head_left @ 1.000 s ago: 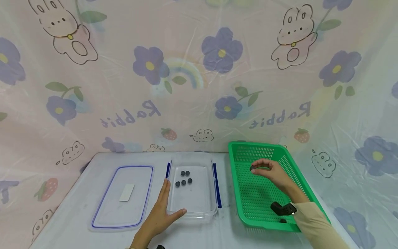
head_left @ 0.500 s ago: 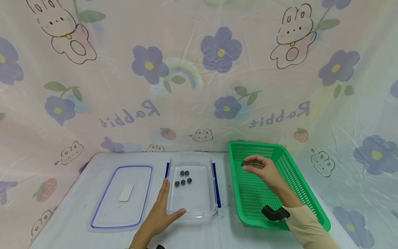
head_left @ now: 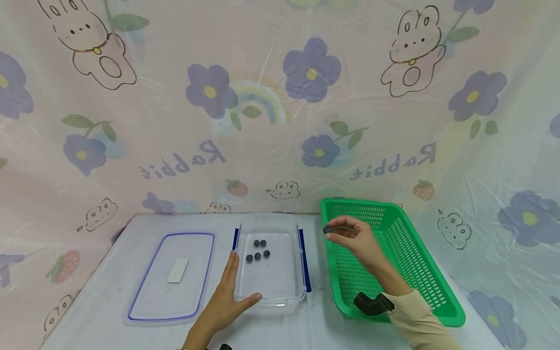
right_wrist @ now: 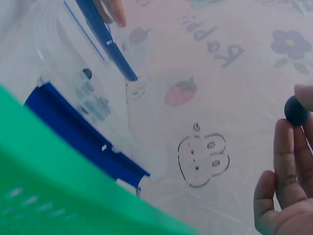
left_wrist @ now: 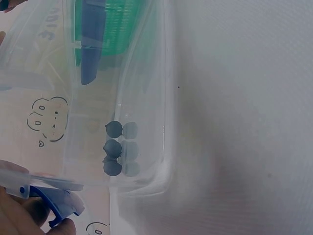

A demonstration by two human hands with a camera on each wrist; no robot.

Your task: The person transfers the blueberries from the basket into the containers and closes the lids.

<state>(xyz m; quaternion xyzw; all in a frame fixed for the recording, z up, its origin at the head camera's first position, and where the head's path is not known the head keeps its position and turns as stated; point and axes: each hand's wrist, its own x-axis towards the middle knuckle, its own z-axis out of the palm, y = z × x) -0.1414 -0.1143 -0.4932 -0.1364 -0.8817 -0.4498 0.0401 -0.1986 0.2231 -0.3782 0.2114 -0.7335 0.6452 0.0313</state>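
Observation:
My right hand (head_left: pixel 359 241) pinches a dark blueberry (head_left: pixel 327 230) between thumb and fingertips, above the left rim of the green basket (head_left: pixel 333 282). In the right wrist view that blueberry (right_wrist: pixel 296 111) sits at the fingertips. Several more blueberries (head_left: pixel 257 256) lie toward the back of a clear plastic box (head_left: pixel 271 284), and the left wrist view shows blueberries (left_wrist: pixel 113 148) through its wall. My left hand (head_left: pixel 223 304) touches the box's left side with fingers stretched out, thumb by the front corner. A blue side latch (left_wrist: pixel 54 200) is close to its fingers.
Left of the box, a clear lid (head_left: pixel 153 301) with a blue seal lies flat on the white table (head_left: pixel 105 291), a white rectangle (head_left: pixel 178 270) in its middle. Another blue latch (head_left: pixel 305 260) hangs off the box's right side. A patterned curtain (head_left: pixel 262 146) stands behind.
My right hand has moved left with the blueberry, from over the basket's inside to its left rim. The left hand and the box have stayed in place.

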